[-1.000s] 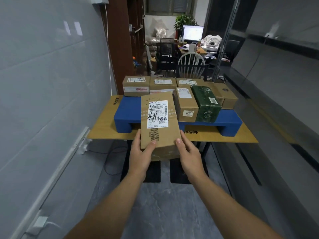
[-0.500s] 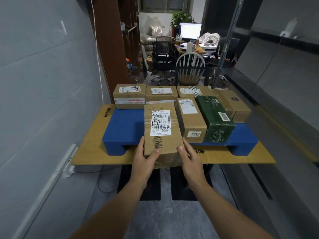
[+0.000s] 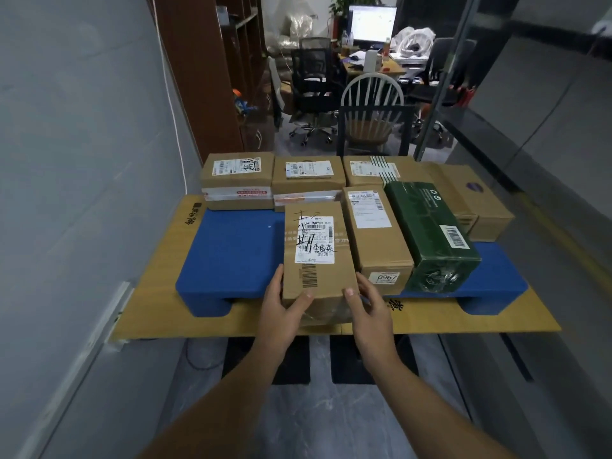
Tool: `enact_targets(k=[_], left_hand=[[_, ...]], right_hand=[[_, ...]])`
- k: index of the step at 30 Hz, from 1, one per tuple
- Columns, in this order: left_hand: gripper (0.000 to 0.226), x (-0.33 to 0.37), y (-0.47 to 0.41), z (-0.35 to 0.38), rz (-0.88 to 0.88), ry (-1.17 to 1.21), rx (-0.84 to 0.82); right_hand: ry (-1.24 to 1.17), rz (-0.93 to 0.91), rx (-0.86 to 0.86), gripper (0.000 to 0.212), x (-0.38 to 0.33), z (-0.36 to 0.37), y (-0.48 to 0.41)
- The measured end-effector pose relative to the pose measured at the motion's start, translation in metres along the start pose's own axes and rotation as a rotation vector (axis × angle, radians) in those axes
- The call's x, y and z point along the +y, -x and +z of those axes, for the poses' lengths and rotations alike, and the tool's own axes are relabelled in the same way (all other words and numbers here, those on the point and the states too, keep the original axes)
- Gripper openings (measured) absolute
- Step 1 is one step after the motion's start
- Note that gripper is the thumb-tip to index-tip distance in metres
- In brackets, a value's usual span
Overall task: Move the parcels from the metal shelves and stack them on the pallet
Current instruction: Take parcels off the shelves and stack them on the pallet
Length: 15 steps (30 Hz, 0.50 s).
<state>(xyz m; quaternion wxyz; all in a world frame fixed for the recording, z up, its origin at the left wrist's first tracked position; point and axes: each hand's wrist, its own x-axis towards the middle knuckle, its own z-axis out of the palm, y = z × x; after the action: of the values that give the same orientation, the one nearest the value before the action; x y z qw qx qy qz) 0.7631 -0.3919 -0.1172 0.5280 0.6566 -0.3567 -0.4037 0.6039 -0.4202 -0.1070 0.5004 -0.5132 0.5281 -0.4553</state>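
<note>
white sticker [image 3: 386,277] "0967" on brown parcel [image 3: 374,233]

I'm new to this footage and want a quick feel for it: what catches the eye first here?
First comes the cardboard box with black handwriting on its label, gripped at its near end by the left hand and right hand at the front edge of the blue pallet. Next is the dark green box towards the pallet's right side, lying beside the parcel marked 0967.
</note>
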Motion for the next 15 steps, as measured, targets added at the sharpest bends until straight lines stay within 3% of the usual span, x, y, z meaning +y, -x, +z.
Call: enact_targets(k=[8, 15], left_hand=[[0.078, 0.008, -0.019, 0.006, 0.031, -0.065, -0.032], [0.080, 0.012, -0.040, 0.006, 0.022, -0.090, -0.057]], right_hand=[[-0.006, 0.033, 0.164, 0.035, 0.017, 0.004, -0.018], [0.000, 0.039, 0.200, 0.029, 0.018, 0.005, -0.022]])
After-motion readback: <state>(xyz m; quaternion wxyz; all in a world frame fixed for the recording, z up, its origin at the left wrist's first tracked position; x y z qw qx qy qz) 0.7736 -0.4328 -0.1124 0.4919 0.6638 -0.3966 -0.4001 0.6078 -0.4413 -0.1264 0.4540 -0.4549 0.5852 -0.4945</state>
